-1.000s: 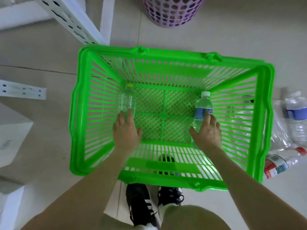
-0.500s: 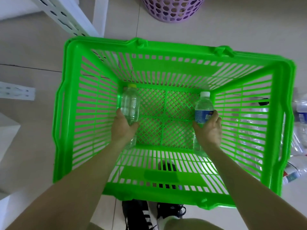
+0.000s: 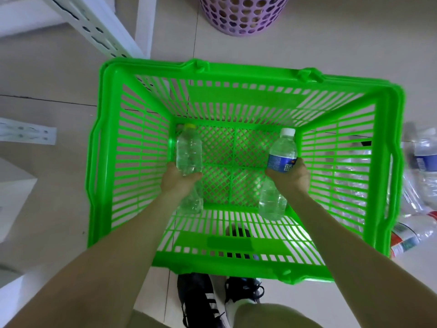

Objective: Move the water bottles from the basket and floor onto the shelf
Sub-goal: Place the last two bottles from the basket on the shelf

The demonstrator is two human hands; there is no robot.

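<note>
Head view, looking down into the green basket [image 3: 236, 69]. Your left hand [image 3: 178, 177] is wrapped around the middle of the clear yellow-capped bottle [image 3: 188, 150], thumb and fingers curled about the body. Your right hand [image 3: 292, 177] is likewise clasped on the blue-labelled bottle [image 3: 282, 152], at the lower edge of its label. Both bottles sit deep inside the basket, well below its rim: the yellow-capped one by the left wall, the blue-labelled one by the right wall. Whether their bases have cleared the mesh bottom cannot be told from this angle.

Each bottle's long axis runs near to far, cap at the far end and base toward you, showing just beyond each wrist. Each grip falls roughly mid-body, so neither bottle should tip much when raised.

The white perforated shelf frame [image 3: 101, 27] lies at the far left, outside the basket. Your left hand is therefore the nearer one to it, and your right hand must cross the basket's width. Judged from this layout, the next move is straight up past the rim, then far and leftward. The slatted walls are the likely snag if either bottle swings sideways early.

More floor bottles [image 3: 423, 162] lie in a heap just beyond the basket's right wall, not yet collected. A purple perforated bin [image 3: 243, 15] stands past the far rim. Your shoes [image 3: 201, 301] are at the near edge.
</note>
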